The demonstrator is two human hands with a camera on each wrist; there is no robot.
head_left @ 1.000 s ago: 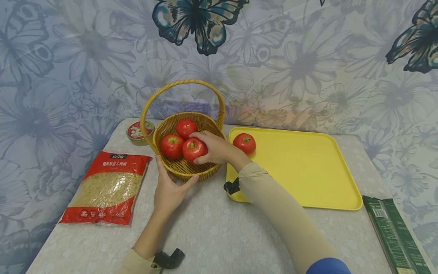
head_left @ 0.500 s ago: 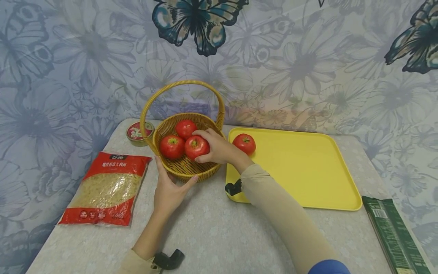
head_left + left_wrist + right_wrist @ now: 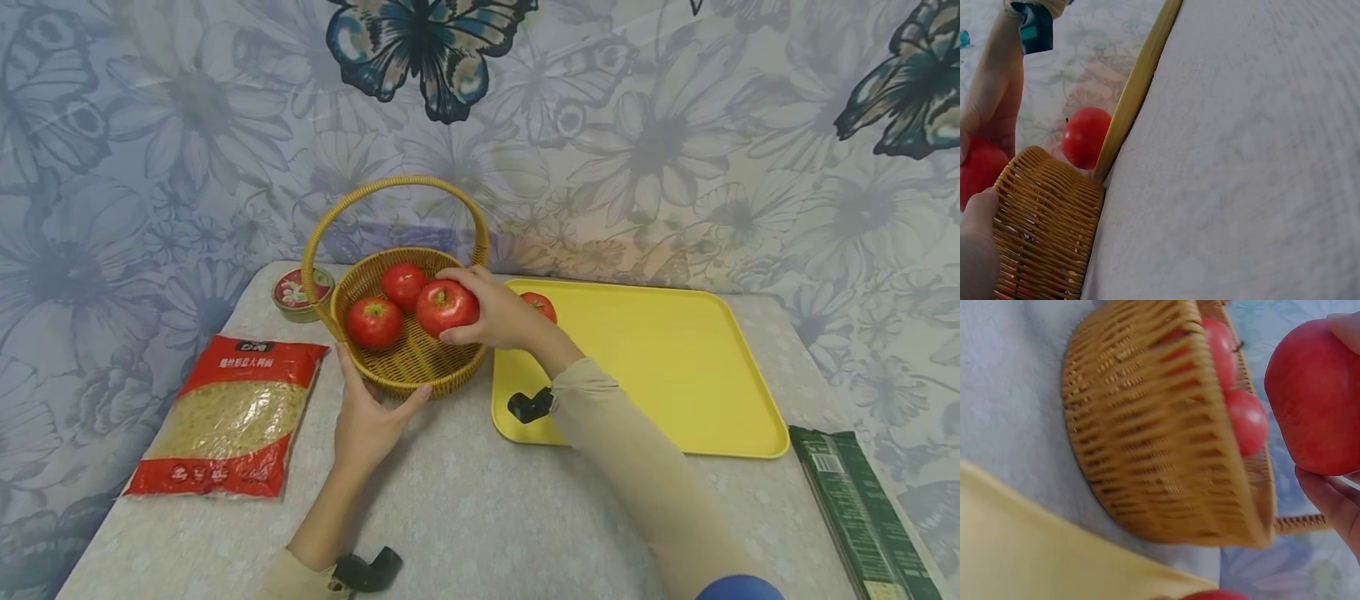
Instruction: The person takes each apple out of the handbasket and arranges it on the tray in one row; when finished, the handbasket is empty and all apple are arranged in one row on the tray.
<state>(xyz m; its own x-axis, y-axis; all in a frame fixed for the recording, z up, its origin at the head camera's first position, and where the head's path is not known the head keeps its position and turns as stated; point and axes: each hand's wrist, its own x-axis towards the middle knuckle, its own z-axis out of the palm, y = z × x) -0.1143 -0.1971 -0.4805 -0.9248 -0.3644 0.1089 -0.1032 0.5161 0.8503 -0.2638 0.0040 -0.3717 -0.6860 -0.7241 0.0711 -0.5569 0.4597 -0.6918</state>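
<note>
As I log the head view from afar, the right hand (image 3: 498,312) has its fingers clamped round a red apple (image 3: 447,310), thumb on the near side, fingertips on the far side, the gap set by the fruit's width. Apple position: over the right half of the basket (image 3: 420,360), above its rim, apart from the wall in the right wrist view. Left hand (image 3: 369,423): thumb and index finger spread wide, thumb at the near rim, index along the left side; I cannot make out its other fingers. Apple orientation: stem end up, towards the head camera; outline near round, so I read no clear long axis. Two red fruits (image 3: 374,323) lie in the basket, left of the apple. On the counter (image 3: 465,500), a yellow tray (image 3: 660,367) bears another red fruit (image 3: 542,304), partly covered by the right hand; the right sleeve (image 3: 637,458) hides more tray. Both wrist views cut off the held apple; the right one is blurred. Cut off below, a blue thing (image 3: 738,588) I cannot identify.
</note>
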